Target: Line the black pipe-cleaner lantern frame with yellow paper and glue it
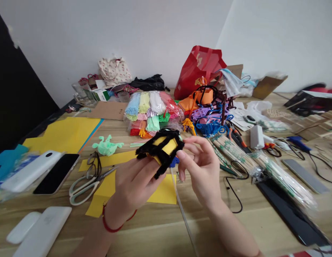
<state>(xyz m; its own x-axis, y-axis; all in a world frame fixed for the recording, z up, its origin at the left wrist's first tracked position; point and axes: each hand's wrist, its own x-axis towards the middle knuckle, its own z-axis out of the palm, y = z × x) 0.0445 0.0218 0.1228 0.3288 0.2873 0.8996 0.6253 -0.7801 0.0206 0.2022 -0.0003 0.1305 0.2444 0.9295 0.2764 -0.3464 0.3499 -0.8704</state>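
Observation:
A small figure of fuzzy black pipe cleaners with yellow paper panels (169, 146) is held up over the middle of the table. My left hand (137, 184) grips it from below and the left, its fingers partly hidden beneath. At its right edge, the thumb and index finger of my right hand (200, 167) close on a black corner; the other fingers curl loosely. Yellow paper pieces (166, 191) lie under my hands. To the left are scissors (84, 189) with pale handles and a mint-green pipe-cleaner figure (108, 145).
A clear bag of coloured pipe cleaners (153, 110) sits behind my hands. At the back stands a red bag (194, 71). Pliers (238, 137), bagged wooden sticks (286, 182) and a blue glue gun (300, 143) lie right. Phones (57, 174) lie left.

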